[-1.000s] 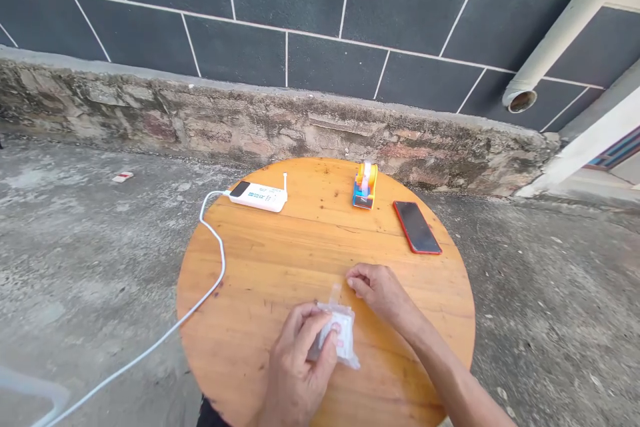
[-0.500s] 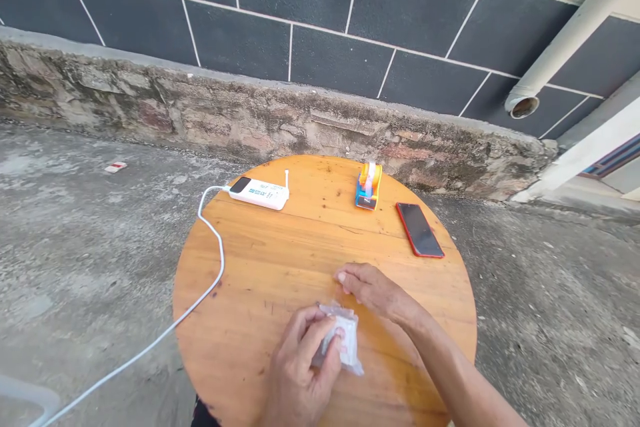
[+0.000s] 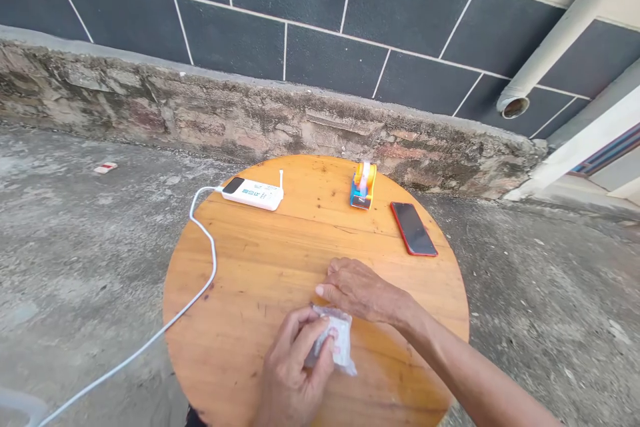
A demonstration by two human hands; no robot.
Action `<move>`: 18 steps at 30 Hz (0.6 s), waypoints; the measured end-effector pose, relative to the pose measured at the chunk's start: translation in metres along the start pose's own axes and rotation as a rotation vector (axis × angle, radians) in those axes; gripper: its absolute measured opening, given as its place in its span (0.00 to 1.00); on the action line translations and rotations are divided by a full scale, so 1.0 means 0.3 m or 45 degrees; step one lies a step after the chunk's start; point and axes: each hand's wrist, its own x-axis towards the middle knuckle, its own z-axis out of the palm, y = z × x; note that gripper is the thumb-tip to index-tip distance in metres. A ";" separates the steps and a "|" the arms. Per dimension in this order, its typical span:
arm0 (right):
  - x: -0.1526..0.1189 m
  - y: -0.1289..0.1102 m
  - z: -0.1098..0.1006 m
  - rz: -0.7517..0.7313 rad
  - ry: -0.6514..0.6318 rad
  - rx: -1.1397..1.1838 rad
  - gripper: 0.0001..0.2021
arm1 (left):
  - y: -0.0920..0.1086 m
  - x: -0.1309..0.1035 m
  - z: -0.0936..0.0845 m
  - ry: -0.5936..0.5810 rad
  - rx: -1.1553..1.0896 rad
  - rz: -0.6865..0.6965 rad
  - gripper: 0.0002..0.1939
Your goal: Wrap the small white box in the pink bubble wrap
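Observation:
A small white packet with pink-red marks, wrapped in clear plastic (image 3: 341, 341), lies over the near middle of the round wooden table. My left hand (image 3: 297, 353) grips it, thumb and fingers pressing its left side. Just beyond the packet's far edge is my right hand (image 3: 353, 287), its fingers curled together and thumb pointing left. Whatever those fingers hold, if anything, is too thin or hidden to make out. Toward the back stands a yellow and blue tape dispenser (image 3: 363, 185) with a roll of clear tape, apart from both hands.
A phone with a red case (image 3: 414, 229) lies at the table's right. At the back left sits a white device with a short antenna (image 3: 253, 193); its white cable (image 3: 215, 253) runs over the left edge. The wooden table (image 3: 240, 307) stands before a stone-based wall (image 3: 225, 103).
My right hand has shifted left and turned, its fingers more curled near the packet's far edge. The left hand keeps its grip on the packet. The whole view has slid slightly.

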 end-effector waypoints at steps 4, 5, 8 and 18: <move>-0.006 -0.010 -0.012 -0.011 -0.012 0.052 0.19 | 0.002 0.003 0.000 0.007 0.003 0.006 0.10; -0.007 -0.015 -0.016 -0.003 -0.023 0.084 0.20 | 0.002 0.003 0.000 0.006 0.005 0.008 0.10; -0.008 -0.024 -0.020 0.135 -0.071 0.295 0.23 | 0.003 0.002 0.001 0.007 0.002 0.013 0.10; 0.008 0.017 0.033 0.362 0.062 0.599 0.12 | 0.002 0.004 -0.001 0.001 0.010 0.031 0.11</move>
